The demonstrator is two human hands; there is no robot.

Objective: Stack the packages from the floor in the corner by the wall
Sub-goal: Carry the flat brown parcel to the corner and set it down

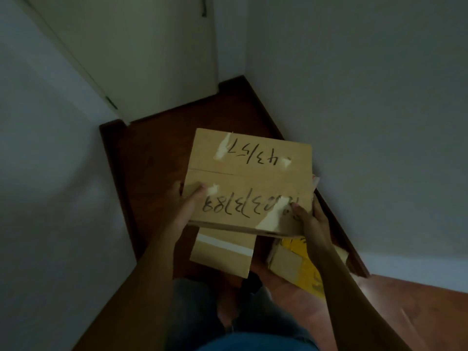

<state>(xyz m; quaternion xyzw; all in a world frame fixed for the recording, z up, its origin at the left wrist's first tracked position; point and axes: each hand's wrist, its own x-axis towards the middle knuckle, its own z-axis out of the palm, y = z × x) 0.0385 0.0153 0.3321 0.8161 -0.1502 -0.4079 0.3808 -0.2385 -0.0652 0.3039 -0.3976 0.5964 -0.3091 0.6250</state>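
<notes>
A large flat cardboard box (249, 173) with black handwritten numbers and torn tape patches is held above the floor. My left hand (186, 203) grips its near left edge, thumb on top. My right hand (307, 216) grips its near right corner. Below it on the floor lies a smaller brown package (222, 254) with a white tape strip. To the right of that lies a yellow and brown package (296, 264), partly hidden by my right forearm. A scrap of another package (315, 179) peeks out behind the big box's right edge.
A dark wooden floor (157, 153) runs between a white wall on the left (50, 173) and a white wall on the right (367, 122). A closed white door (152, 59) stands at the far end. My legs and bare feet (228, 307) are below.
</notes>
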